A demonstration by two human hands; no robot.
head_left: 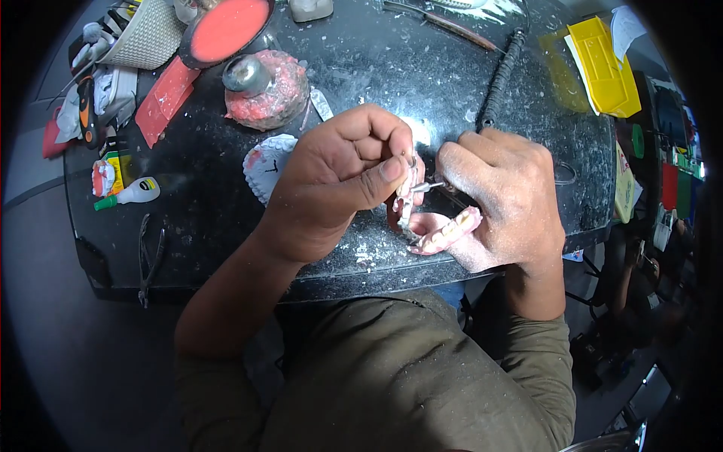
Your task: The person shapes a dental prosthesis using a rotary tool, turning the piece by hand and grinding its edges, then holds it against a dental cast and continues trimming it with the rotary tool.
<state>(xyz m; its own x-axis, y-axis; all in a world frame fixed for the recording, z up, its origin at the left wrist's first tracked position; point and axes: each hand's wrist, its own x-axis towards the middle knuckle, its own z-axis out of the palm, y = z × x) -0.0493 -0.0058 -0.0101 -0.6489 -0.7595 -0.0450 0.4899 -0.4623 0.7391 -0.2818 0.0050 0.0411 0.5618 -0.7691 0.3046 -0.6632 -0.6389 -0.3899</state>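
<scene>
My left hand (343, 173) pinches one arm of a denture (449, 231) between thumb and fingers. This denture has a pink base, pale teeth and a grey metal part, and its other arm reaches toward my right hand. My right hand (501, 196) is closed around a rotary handpiece, mostly hidden by the fingers. Its metal bur (428, 186) points left and meets, or nearly meets, the denture by my left thumb. White dust coats my right hand. Behind my left wrist lies a white plaster dental model (265, 167), partly covered.
A wax-smeared round pot (267, 94) with a metal cap stands beyond my left hand. Near it are a pan of pink wax (226, 34) and pink wax sheets (164, 104). Pliers (151, 260), a glue bottle (139, 190), a coiled cable (503, 79) and a yellow tray (602, 68) surround the work.
</scene>
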